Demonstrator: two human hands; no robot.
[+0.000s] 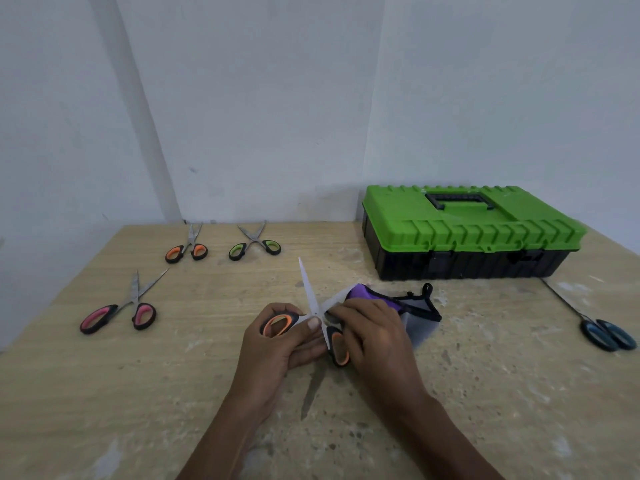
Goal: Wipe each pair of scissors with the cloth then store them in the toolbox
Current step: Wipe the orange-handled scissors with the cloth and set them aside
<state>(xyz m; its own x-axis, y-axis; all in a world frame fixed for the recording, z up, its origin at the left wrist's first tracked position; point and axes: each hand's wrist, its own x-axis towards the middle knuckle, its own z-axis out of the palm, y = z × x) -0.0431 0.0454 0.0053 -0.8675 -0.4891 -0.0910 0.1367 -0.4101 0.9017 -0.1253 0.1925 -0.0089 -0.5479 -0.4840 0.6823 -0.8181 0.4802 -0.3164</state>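
My left hand (277, 344) grips the orange-and-black handle of a large pair of scissors (309, 295), which are spread open with one blade pointing up and away. My right hand (372, 332) holds the purple-and-grey cloth (391, 301) against the other blade near the pivot, covering that blade. The green-lidded black toolbox (464, 233) stands shut at the back right of the table. Pink-handled scissors (119, 311) lie at the left. Small orange-handled scissors (187, 249) and green-handled scissors (254, 245) lie at the back. Blue-handled scissors (606, 332) lie at the far right.
The wooden table (173, 393) has a worn, patchy top and meets a pale wall at the back and left. All loose scissors lie well apart from my hands.
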